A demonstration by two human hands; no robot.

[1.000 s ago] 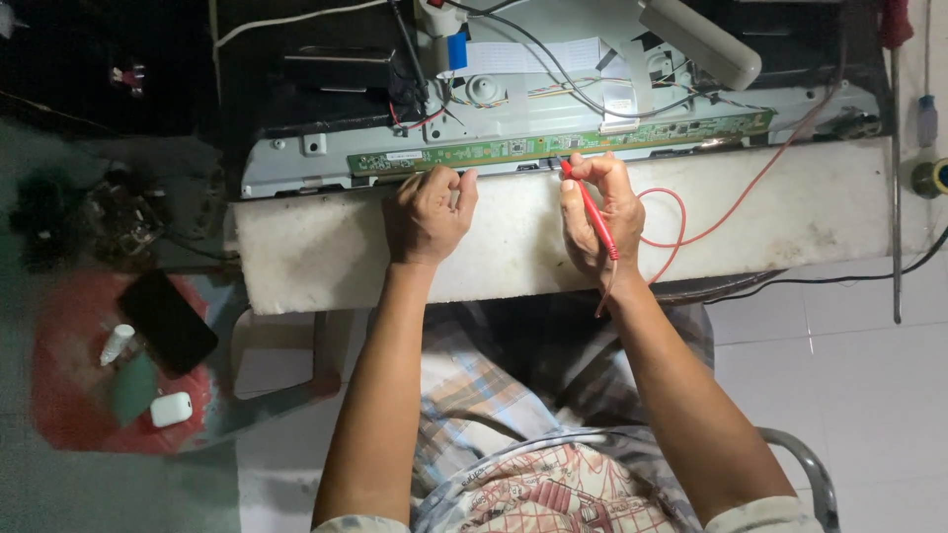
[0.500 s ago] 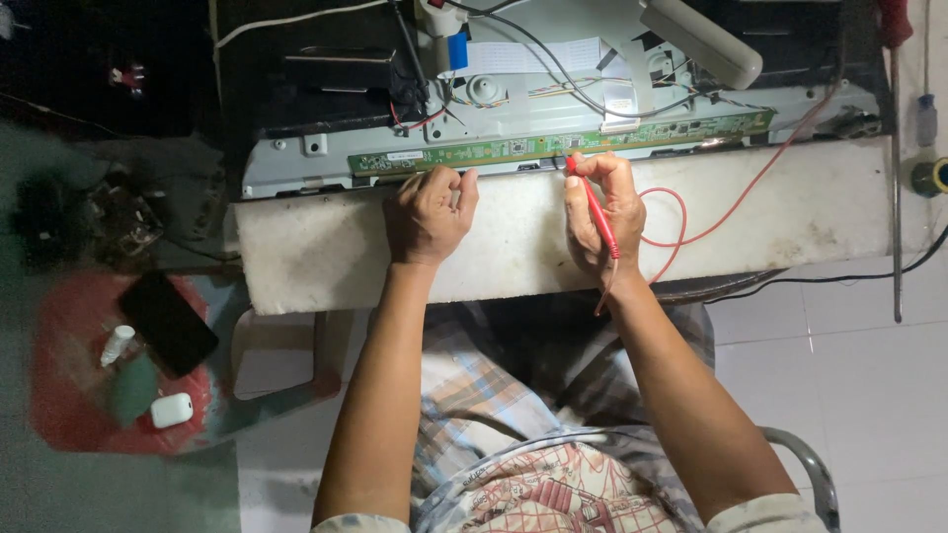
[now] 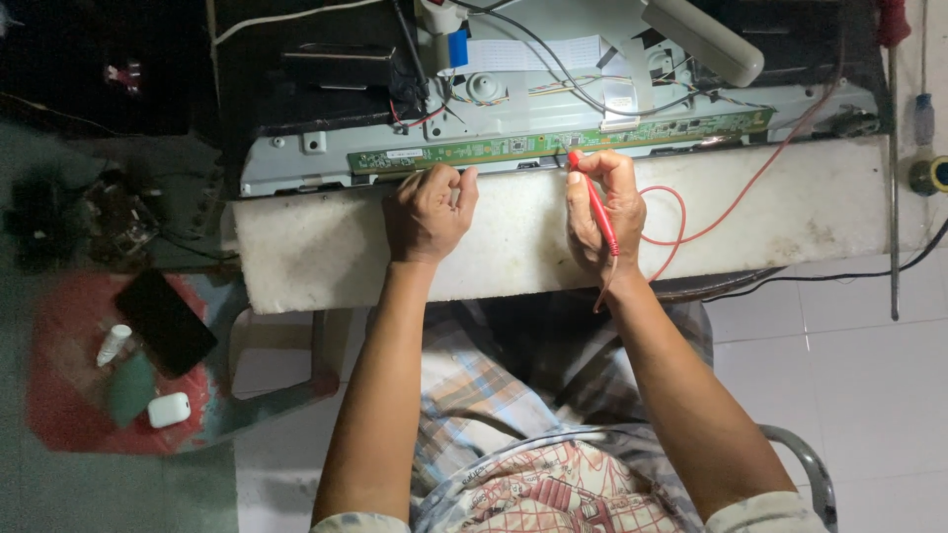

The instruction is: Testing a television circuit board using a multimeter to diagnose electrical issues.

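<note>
A long narrow green circuit board [image 3: 494,146] runs along the near edge of an opened grey metal chassis [image 3: 296,163]. My right hand [image 3: 604,209] grips a red test probe [image 3: 592,202] like a pen, its tip touching the board near the middle. A red lead [image 3: 681,225] loops away from the probe to the right. My left hand [image 3: 427,209] rests curled on the white foam slab [image 3: 296,259] just below the board; whether it holds anything small is hidden by the fingers.
White ribbon cables and black wires [image 3: 553,59] cross the chassis. A red stool [image 3: 69,375] at left carries a dark phone [image 3: 166,321], a small white bottle [image 3: 113,344] and a white earbud case [image 3: 169,409]. A chair arm [image 3: 800,464] curves at lower right.
The red probe tip has slid slightly along the board under my right hand. My left hand has stayed in place.
</note>
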